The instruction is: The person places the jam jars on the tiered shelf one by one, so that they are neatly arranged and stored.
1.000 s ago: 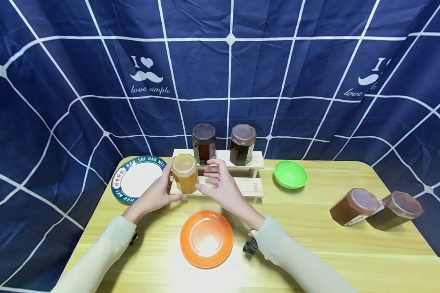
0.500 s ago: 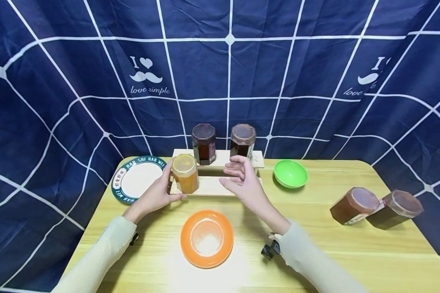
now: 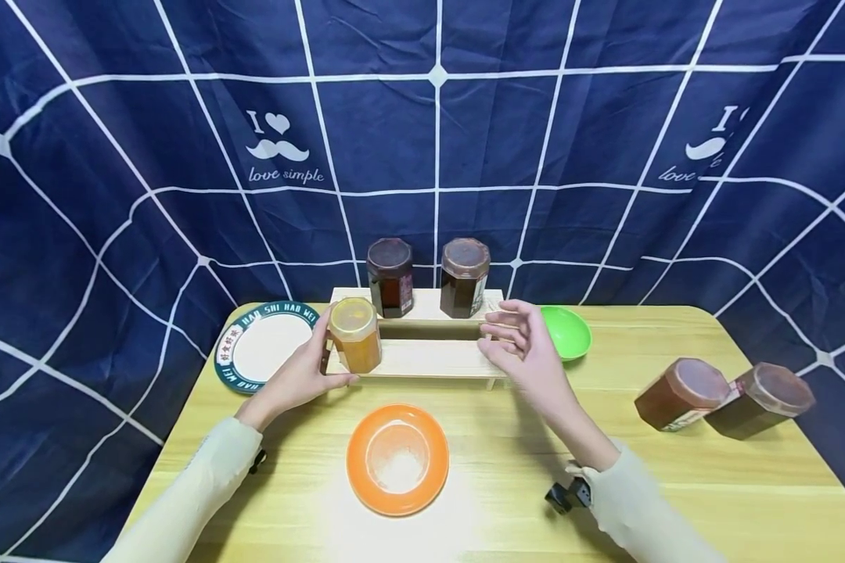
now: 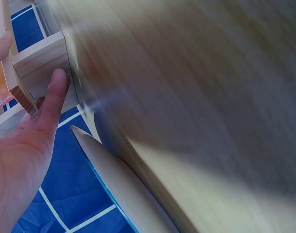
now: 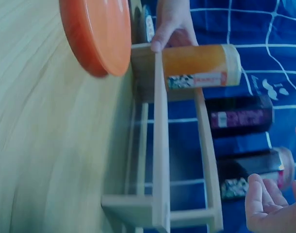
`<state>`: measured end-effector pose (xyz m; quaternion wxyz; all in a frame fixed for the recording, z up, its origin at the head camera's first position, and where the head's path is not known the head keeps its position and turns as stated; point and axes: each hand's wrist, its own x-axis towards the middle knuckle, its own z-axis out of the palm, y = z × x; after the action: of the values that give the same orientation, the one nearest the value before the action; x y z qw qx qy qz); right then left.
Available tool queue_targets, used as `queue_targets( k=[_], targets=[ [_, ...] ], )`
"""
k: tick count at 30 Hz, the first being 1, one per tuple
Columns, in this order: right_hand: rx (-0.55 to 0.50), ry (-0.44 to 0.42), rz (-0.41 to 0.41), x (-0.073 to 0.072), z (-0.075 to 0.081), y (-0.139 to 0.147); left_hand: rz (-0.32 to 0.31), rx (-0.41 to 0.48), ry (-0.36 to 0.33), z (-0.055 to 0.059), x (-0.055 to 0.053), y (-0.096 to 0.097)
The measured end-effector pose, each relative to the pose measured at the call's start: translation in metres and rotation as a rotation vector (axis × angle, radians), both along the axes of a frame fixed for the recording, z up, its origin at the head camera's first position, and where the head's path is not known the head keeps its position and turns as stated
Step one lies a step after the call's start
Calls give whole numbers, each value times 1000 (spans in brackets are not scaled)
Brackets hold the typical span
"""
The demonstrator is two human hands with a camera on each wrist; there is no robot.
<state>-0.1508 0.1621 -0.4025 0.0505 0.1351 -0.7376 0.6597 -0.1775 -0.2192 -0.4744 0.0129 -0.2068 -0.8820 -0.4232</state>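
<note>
A two-tier wooden rack point(image 3: 436, 358) stands at the back of the table. My left hand point(image 3: 303, 367) grips its left end; in the left wrist view the fingers of the left hand point(image 4: 29, 145) lie around the lower board's end, one against the side panel. Beside that hand, a jar of amber contents point(image 3: 355, 344) stands upright on the lower tier. Two dark jars, one with a purple label point(image 3: 392, 281) and one with a pale label point(image 3: 465, 281), stand on the upper tier. My right hand point(image 3: 528, 352), fingers loosely bent and holding nothing, hovers by the rack's right end.
An orange plate point(image 3: 397, 460) lies in front of the rack. A green-rimmed plate point(image 3: 235, 371) is at the left, a green bowl point(image 3: 570, 336) behind my right hand. A reddish jar point(image 3: 676, 395) and a dark jar point(image 3: 753, 407) stand at the right. Blue cloth point(image 3: 366, 141) hangs behind.
My right hand has moved right, from beside the amber jar along the rack to its right end, now partly covering the green bowl. The left hand has stayed in place.
</note>
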Motion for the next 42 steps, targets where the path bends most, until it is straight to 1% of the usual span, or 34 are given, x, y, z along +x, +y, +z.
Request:
queue_targets(
  k=[8, 12, 16, 20, 24, 28, 31, 35, 39, 42],
  targets=[
    [-66, 41, -80, 12, 11, 40, 13, -9, -10, -2, 0, -1],
    [-97, 67, -122, 16, 13, 62, 18, -10, -19, -1, 0, 0],
    [-110, 90, -137, 20, 12, 81, 24, -11, -24, -1, 1, -1],
    [-127, 99, -160, 24, 9, 97, 17, -10, -15, -1, 1, -1],
    [-164, 109, -194, 29, 5, 114, 8, -5, -1, -3, 0, -1],
    [-219, 121, -239, 36, 0, 131, 6, 2, -3, -3, 1, -1],
    [-249, 121, -292, 41, -3, 141, 9, 0, -7, -3, 1, -1],
    [-268, 112, -403, 46, -7, 154, 16, -11, -12, -2, 1, 0],
    [-267, 120, -525, 51, -10, 164, 17, -6, -16, -1, 1, 1],
    [-240, 123, -592, 55, -14, 172, 16, 1, -21, -1, 1, 2]
  ],
)
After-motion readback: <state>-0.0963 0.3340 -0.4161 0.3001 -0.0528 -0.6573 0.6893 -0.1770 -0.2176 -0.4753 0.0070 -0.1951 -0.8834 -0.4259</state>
